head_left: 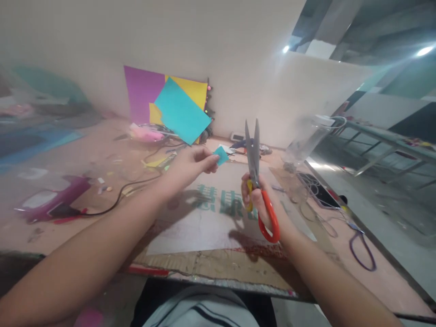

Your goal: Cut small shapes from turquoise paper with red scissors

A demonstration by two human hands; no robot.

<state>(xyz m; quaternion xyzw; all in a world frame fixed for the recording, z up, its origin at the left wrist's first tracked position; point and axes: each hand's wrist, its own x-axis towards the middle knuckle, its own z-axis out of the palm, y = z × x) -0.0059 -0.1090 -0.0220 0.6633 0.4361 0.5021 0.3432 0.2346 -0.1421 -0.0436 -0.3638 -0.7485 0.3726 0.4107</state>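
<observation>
My left hand (192,165) pinches a small teal paper scrap (221,155) between thumb and fingers, held up above the table. To its right, my right hand (257,195) grips red-handled scissors (254,159) upright, blades pointing up and slightly apart. The scrap sits just left of the blades, not between them. Both hands hover over a flat cardboard sheet (204,227) with green printed characters.
Purple, yellow and teal paper sheets (180,111) lean against the back wall. A purple glue gun (54,200) with a black cord lies at the left. A clear plastic container (303,141) and a phone (318,188) sit right. Scraps litter the table.
</observation>
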